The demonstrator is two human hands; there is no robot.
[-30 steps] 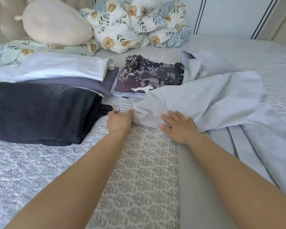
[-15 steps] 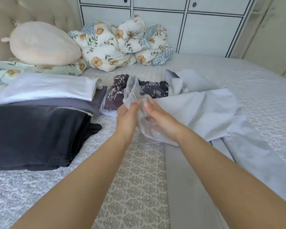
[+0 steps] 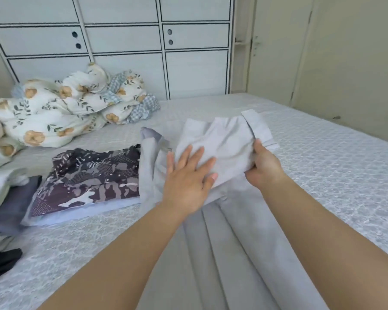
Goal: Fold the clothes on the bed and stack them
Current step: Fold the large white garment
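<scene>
Pale grey garment (image 3: 224, 142) spread on the bed (image 3: 334, 157) just right of a folded dark patterned piece (image 3: 92, 175), pressed flat under the left hand (image 3: 188, 175) with fingers splayed, its folded sleeve edge pinched by the closed right hand (image 3: 264, 166), floral bedding (image 3: 65, 108) heaped behind.

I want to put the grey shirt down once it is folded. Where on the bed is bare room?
Bare bedspread lies right of the right hand, up to the far edge. A narrower strip lies between the floral bedding and the grey shirt. It is crowded left of the left hand: the patterned garment and the stacked clothes.
</scene>
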